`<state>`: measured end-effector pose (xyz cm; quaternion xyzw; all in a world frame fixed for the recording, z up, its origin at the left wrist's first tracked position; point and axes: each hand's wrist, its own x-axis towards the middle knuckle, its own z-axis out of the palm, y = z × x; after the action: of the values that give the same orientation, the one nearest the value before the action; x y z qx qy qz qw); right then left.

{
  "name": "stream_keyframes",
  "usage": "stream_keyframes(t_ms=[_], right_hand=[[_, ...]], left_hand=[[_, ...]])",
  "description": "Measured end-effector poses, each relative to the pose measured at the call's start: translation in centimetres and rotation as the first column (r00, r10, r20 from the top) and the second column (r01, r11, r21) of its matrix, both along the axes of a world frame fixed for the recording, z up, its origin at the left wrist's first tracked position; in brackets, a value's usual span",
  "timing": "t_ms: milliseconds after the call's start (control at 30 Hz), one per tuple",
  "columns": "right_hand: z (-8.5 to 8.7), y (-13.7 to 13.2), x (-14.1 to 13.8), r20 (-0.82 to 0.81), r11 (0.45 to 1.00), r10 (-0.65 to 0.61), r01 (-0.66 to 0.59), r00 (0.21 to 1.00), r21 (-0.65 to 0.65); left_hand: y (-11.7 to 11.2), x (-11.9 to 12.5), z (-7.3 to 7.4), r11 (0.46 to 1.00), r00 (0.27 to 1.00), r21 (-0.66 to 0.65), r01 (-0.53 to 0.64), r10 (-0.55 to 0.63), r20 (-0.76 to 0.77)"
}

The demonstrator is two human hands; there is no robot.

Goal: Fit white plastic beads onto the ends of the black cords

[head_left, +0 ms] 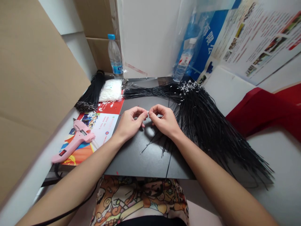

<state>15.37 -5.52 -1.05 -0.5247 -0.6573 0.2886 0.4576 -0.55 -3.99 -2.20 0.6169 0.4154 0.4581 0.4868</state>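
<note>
Over the dark tabletop [141, 166], my left hand [131, 122] and my right hand [166, 121] meet fingertip to fingertip. Both are closed in a pinch at a tiny white piece [148, 112], mostly covered by the fingers. Its exact kind is too small to make out. Beneath and beside my right hand, several loose black cords [163, 147] lie on the table. Close by on the right spreads a big pile of black cords [211, 135] with small white tips at its far end. Another thin bundle of black cords [150, 92] stretches across behind the hands.
At left, a pink glue gun [78, 139] rests on a colourful printed sheet [101, 125]. Behind it are a bag of white pieces [111, 90] and a tied black cord bundle [92, 91]. Two plastic bottles [115, 59] [184, 61] stand at the back. Cardboard [35, 78] rises at left.
</note>
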Motion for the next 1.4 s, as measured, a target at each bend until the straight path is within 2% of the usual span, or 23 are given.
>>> stream_keyframes(t_ms=[133,300,467,733,900,1233,1400], right_hand=[[0.07,-0.08,-0.09,0.005,1.000,0.016,-0.016,1.000,-0.009],[0.30,-0.06,-0.06,0.055,1.000,0.022,-0.021,0.998,-0.016],[0.19,0.04,-0.01,0.007,0.996,0.068,-0.067,0.998,-0.050],[-0.01,0.06,0.03,0.035,0.998,0.057,-0.056,0.998,-0.038],[-0.05,-0.09,-0.17,0.069,0.999,0.031,-0.029,0.997,-0.027],[0.45,-0.33,-0.50,0.240,0.999,-0.005,-0.008,0.971,0.053],[0.51,-0.34,-0.45,0.255,0.996,-0.012,-0.009,0.967,0.083]], left_hand=[[-0.06,-0.44,0.21,0.999,0.994,0.037,-0.004,0.008,-0.111],[-0.15,-0.33,0.33,0.996,0.987,0.084,-0.031,0.044,-0.154],[-0.21,-0.25,0.40,0.995,0.984,0.090,-0.049,0.064,-0.169],[-0.15,-0.15,0.13,0.996,0.989,0.074,-0.044,0.054,-0.139],[-0.18,-0.02,-0.18,0.999,0.995,0.022,-0.038,0.040,-0.092],[0.01,-0.08,-0.52,1.000,0.996,0.000,-0.029,0.029,-0.082],[0.22,0.12,-0.38,0.996,0.999,-0.083,-0.018,0.020,0.028]])
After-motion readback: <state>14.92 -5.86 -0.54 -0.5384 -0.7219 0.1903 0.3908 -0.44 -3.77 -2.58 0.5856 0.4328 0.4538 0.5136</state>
